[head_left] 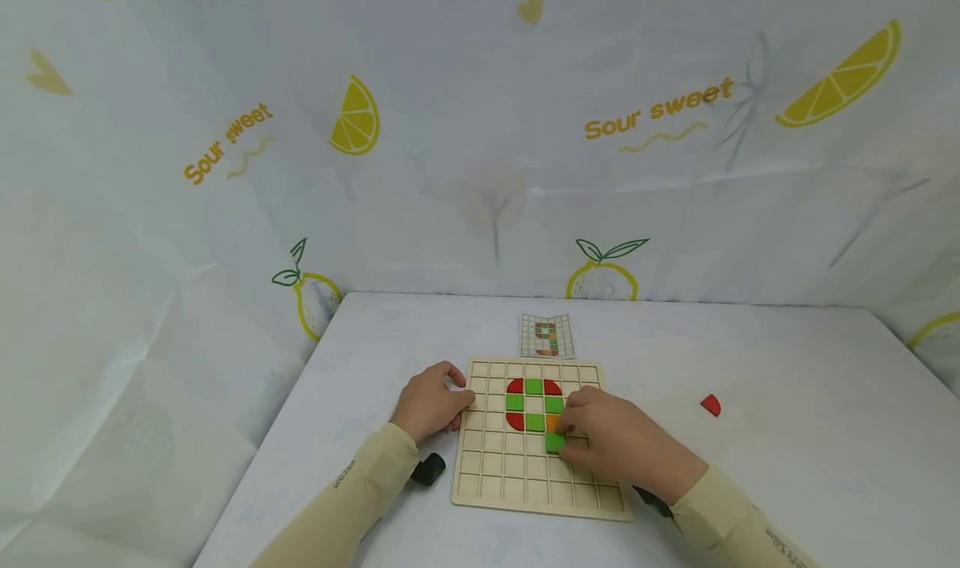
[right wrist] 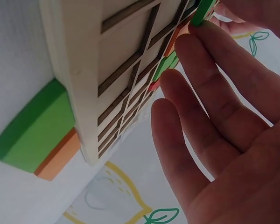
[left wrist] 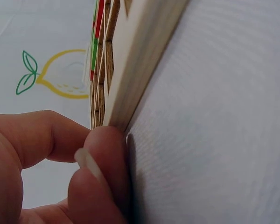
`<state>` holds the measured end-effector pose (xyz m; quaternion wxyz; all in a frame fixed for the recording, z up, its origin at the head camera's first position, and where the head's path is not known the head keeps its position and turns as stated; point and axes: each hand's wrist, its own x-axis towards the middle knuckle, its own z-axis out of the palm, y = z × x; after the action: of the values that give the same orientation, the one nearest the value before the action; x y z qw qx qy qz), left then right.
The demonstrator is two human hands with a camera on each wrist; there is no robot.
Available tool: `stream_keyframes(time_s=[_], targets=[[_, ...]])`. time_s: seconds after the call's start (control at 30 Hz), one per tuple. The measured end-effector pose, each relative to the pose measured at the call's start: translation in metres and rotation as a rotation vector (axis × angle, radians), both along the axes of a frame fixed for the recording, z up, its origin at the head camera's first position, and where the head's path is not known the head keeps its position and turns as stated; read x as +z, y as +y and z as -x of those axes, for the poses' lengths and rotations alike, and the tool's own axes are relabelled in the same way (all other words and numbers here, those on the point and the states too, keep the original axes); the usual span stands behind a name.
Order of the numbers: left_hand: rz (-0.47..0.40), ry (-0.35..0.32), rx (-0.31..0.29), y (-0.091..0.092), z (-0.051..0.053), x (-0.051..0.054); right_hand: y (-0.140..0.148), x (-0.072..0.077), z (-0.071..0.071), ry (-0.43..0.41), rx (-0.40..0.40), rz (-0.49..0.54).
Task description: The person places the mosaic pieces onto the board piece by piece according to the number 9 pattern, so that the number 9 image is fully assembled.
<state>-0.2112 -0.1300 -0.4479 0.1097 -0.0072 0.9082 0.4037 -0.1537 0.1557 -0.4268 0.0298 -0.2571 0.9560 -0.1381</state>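
In the head view a wooden grid board (head_left: 498, 464) lies on the table, with red, green and orange tiles forming a ring-like pattern. My right hand (head_left: 618, 439) is over its right half and pinches a green tile (head_left: 555, 443) at a square below the orange tile (head_left: 552, 423). That green tile (right wrist: 204, 11) shows at the fingertips in the right wrist view; whether it is fully seated I cannot tell. My left hand (head_left: 435, 401) holds the board's left edge between thumb and fingers; the left wrist view shows fingertips against its wooden side (left wrist: 140, 60).
A pattern card (head_left: 547, 336) lies behind the board. One red quarter-round tile (head_left: 711, 404) lies off to the right. Beside the board in the right wrist view are a green piece (right wrist: 37, 126) and an orange piece (right wrist: 59, 156). A lemon-print cloth (head_left: 450, 134) hangs behind the table.
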Motion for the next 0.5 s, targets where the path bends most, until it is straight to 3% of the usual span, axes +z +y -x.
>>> stream_keyframes(time_s=[0.5], targets=[[0.005,-0.002,0.000,-0.0004,0.0008,-0.0011,0.0001,-0.0003,-0.0006,0.005,-0.005,-0.009]])
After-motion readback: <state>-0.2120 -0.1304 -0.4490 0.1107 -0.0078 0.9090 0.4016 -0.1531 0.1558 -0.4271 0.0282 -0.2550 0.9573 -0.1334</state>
